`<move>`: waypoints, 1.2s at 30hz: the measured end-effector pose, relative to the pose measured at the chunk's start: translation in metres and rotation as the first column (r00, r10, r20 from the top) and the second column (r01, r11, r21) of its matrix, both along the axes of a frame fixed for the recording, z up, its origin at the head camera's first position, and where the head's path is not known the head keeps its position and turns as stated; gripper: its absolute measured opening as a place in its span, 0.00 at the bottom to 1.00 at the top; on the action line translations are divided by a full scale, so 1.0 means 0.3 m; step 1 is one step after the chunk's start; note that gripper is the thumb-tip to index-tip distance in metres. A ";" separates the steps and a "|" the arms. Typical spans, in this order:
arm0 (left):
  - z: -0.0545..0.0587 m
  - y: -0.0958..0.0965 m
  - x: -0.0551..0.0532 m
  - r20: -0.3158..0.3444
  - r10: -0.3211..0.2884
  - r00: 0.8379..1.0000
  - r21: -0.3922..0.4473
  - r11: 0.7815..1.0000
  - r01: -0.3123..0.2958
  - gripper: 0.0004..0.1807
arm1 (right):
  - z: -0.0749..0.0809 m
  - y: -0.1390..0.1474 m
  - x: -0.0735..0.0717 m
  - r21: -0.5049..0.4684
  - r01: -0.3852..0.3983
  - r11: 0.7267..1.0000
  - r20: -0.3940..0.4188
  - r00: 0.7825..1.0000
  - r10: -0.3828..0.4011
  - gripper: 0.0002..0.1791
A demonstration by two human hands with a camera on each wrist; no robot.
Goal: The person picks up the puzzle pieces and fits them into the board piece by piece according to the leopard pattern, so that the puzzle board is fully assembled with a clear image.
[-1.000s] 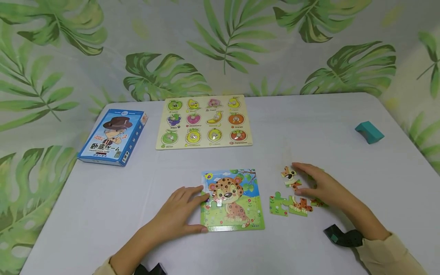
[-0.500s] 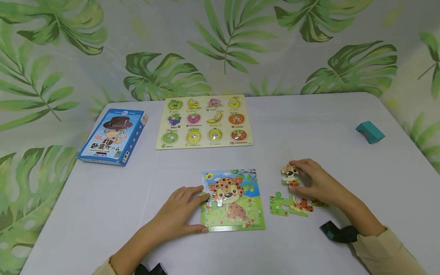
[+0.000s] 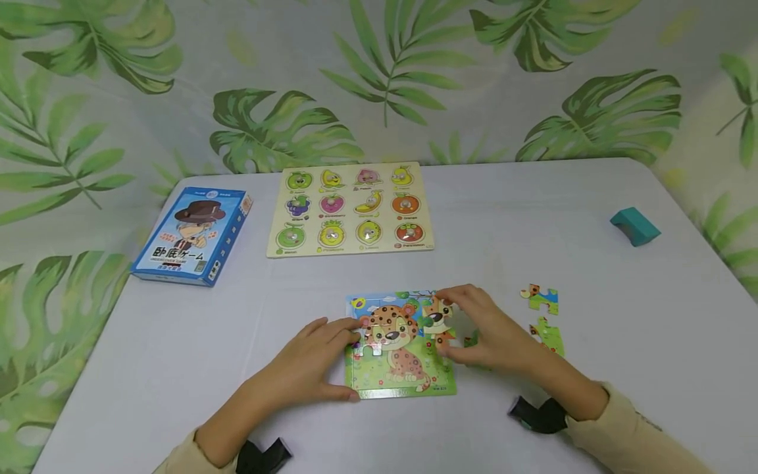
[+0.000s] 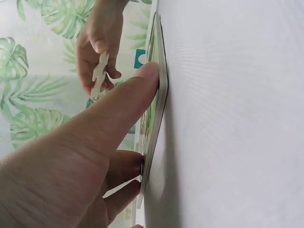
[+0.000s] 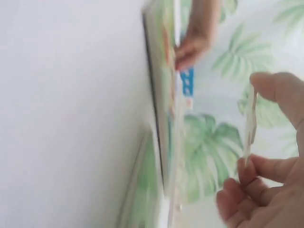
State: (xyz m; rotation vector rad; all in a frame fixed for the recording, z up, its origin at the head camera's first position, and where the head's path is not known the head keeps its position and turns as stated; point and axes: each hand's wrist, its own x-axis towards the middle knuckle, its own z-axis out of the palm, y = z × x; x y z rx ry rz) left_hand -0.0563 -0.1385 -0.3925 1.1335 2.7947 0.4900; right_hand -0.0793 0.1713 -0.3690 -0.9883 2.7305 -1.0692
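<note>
A square puzzle board (image 3: 408,388) with a cartoon leopard picture lies flat on the table. My left hand (image 3: 302,365) rests at its left side, thumb at the near left corner, other fingers touching the left edge. My right hand (image 3: 497,336) pinches a strip of joined jigsaw pieces (image 3: 437,318) between thumb and fingertips, held over the board's upper right part. In the left wrist view the joined pieces (image 4: 99,76) are seen edge-on, off the board. Loose jigsaw pieces (image 3: 543,298) lie to the right; some are partly hidden by the right hand and forearm.
Behind the board lies a wooden fruit puzzle (image 3: 349,220). A blue card game box (image 3: 189,234) is at the back left, and a teal arched block (image 3: 635,226) at the back right. A leaf-patterned cloth (image 3: 414,138) hangs behind the white table.
My right hand has picked up the joined jigsaw pieces and carried them left over the board, exposing loose pieces on the right. My left hand has hardly moved.
</note>
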 end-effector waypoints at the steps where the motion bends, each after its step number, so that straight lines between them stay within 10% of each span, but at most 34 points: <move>1: 0.001 0.001 -0.003 0.004 0.002 1.000 -0.004 1.000 -0.002 0.42 | -0.006 -0.022 0.005 0.011 -0.007 1.000 0.007 1.000 0.006 0.40; 14: -0.024 0.022 -0.017 -0.060 -0.033 0.998 -0.026 0.999 0.032 0.45 | -0.102 -0.164 0.024 0.134 -0.012 0.991 -0.085 0.996 0.023 0.40; 28: -0.005 0.044 0.005 -0.104 -0.082 0.991 -0.108 0.992 0.071 0.37 | -0.086 -0.194 0.007 0.147 -0.039 0.988 -0.008 0.999 0.041 0.39; 36: 0.002 0.051 0.002 -0.105 -0.100 0.989 -0.108 0.990 0.088 0.37 | -0.084 -0.184 0.002 0.261 -0.034 0.965 -0.102 0.993 0.062 0.40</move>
